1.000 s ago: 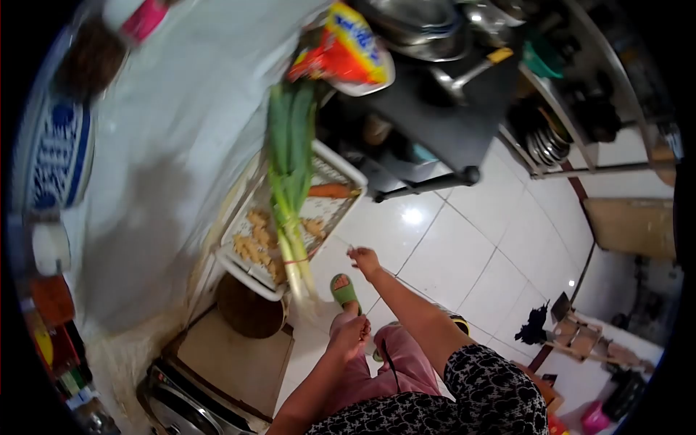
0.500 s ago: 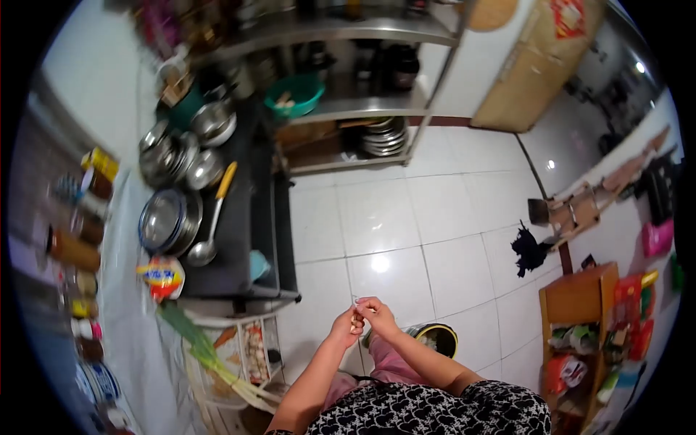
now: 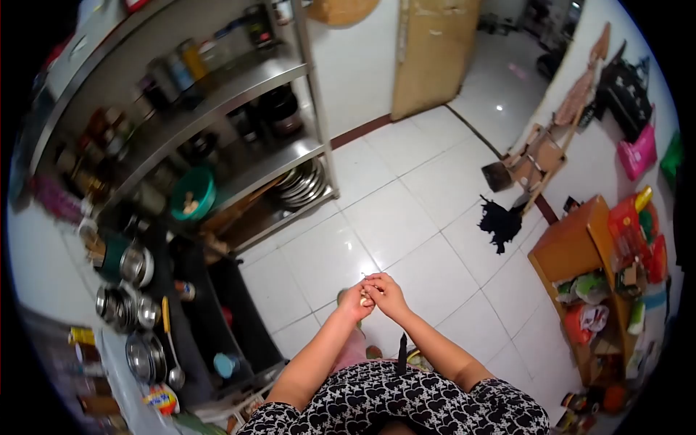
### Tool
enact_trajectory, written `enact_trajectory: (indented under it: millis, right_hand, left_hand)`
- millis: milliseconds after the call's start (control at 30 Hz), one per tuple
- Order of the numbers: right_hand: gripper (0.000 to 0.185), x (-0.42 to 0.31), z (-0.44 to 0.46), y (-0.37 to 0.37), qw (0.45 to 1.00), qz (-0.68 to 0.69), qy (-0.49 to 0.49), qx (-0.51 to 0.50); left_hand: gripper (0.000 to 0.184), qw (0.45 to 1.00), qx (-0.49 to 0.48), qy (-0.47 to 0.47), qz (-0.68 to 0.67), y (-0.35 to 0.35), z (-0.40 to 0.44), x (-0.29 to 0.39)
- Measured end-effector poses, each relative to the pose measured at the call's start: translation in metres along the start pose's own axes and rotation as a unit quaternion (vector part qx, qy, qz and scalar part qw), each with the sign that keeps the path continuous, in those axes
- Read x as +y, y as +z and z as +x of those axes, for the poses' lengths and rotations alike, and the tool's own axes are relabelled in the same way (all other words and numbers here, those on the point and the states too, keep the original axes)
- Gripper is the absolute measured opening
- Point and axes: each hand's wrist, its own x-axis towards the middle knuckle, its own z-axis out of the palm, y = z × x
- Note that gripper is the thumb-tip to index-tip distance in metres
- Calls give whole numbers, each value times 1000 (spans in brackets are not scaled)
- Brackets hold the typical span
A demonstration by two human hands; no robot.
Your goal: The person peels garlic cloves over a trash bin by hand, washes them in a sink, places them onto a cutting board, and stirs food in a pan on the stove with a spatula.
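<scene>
My left hand [image 3: 355, 304] is closed around small pale pieces that look like garlic cloves [image 3: 365, 298], held in front of my body above the tiled floor. Pressed against it, my right hand [image 3: 386, 293] has its fingertips pinched together at the cloves. The two hands touch, and their fingers partly hide what lies between them. A black-and-white patterned top covers my body just below the hands.
A dark table [image 3: 190, 319] on the left carries steel bowls [image 3: 147, 357] and a ladle [image 3: 171, 341]. Behind it stands a steel rack [image 3: 239, 87] with a green basin [image 3: 193, 194]. An orange cabinet [image 3: 573, 250] stands right, near a black cloth [image 3: 500, 223] on the floor.
My view has turned to the right, so the rack and table sit further left and the vegetable basket is mostly out of sight. Both hands stay together around the cloves.
</scene>
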Motion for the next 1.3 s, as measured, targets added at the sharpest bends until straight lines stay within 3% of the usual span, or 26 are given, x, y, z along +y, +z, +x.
enact_trajectory:
  millis: [100,133,167,233,267,400,633,1000,1300]
  right_hand:
    - [17,5,51,-28,999,-31,-3,42]
    - [19,2,66,-37,999,-4,21,49]
    - [19,2,86,-47,997,-9,20,72]
    - [22,-2,119,-67,986,-130,-26,100]
    - [25,-5,134,-78,986,-125,-11,112]
    - [29,-8,191,-130,968,-165,-8,190]
    - [31,20,262,-243,940,-204,34,271]
    - [27,78,411,-490,925,-220,8,311]
    - [25,126,579,-643,927,-195,-36,319]
  left_hand:
    - [12,998,6,-9,54,54,43,28]
    - [13,995,-74,-25,61,63,59,41]
    - [13,993,-84,-38,77,81,81,51]
    - [14,995,-3,-22,93,128,101,62]
    - [16,991,-54,-39,119,134,128,74]
    - [20,980,-99,-119,126,209,193,98]
    - [24,951,-96,-216,199,338,293,84]
    - [25,936,-130,-220,241,573,470,48]
    - [22,936,-193,-202,215,738,612,79]
